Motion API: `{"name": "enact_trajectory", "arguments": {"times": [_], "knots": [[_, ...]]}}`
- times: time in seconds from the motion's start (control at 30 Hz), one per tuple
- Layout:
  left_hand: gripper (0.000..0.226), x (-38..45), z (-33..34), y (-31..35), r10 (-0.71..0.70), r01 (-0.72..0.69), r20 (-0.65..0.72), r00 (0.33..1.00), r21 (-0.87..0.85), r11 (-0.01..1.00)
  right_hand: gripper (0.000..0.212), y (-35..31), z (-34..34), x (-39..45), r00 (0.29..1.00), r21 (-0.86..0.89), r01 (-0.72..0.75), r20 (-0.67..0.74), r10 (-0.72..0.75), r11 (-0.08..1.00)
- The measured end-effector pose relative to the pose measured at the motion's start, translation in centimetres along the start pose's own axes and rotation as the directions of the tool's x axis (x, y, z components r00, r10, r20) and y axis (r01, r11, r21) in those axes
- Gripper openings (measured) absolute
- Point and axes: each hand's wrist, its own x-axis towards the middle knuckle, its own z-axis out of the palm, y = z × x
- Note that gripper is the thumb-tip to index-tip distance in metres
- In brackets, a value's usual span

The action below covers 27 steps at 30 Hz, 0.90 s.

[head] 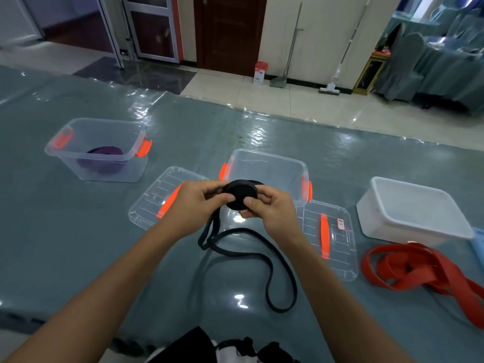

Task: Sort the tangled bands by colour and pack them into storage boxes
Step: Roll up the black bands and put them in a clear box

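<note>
Dark clothing [199, 344] fills the bottom edge, and from there two bare forearms reach out over the table [78, 244], which is covered in shiny grey-green plastic sheeting. Both hands meet above the middle of the table and grasp a black band [239, 195] that is partly rolled into a flat coil. The left hand [193, 203] curls round the coil's left side, thumb across its face; the right hand [269, 208] pinches the right edge between thumb and fingers. From the coil the loose end of the band hangs down between the wrists and lies on the table in long loops, reaching toward the person.

Just behind the hands stands a clear box [272, 169] with orange clips, open at the top. A clear lid [154, 200] with an orange handle lies flat to the left of it, partly behind the left hand, and a second lid [337, 239] lies to the right of the right wrist. Farther left, well apart, another clear box [104, 150] holds a purple band [104, 158]. To the right sits a white tub [408, 210], and in front of it a red band [419, 268] lies in a loose tangle on the table.
</note>
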Motion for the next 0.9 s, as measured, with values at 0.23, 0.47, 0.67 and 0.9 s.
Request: {"name": "enact_trajectory", "arguments": {"times": [0.23, 0.47, 0.67, 0.9], "knots": [[0.03, -1.1, 2.6, 1.9, -0.011, 0.007, 0.027, 1.0, 0.143, 0.99, 0.033, 0.5, -3.4, -2.1, 0.988, -0.371, 0.152, 0.078, -0.132, 0.916], [0.034, -1.4, 5.7, 3.6, -0.009, -0.007, 0.069, 0.998, 0.229, 0.973, 0.026, -0.9, -7.3, -2.4, 0.957, -0.679, 0.291, 0.212, -0.199, 0.674], [0.03, -1.7, 7.7, 4.4, -0.012, 0.017, -0.034, 0.999, 0.155, 0.988, 0.023, -1.5, -9.5, -3.4, 0.998, -0.213, 0.063, 0.013, -0.062, 0.975], [0.03, -1.3, 9.0, 5.7, -0.031, 0.043, -0.066, 0.997, 0.197, 0.979, 0.022, -0.4, -10.2, -3.9, 1.0, 0.063, -0.018, 0.002, 0.018, 0.998]]}}
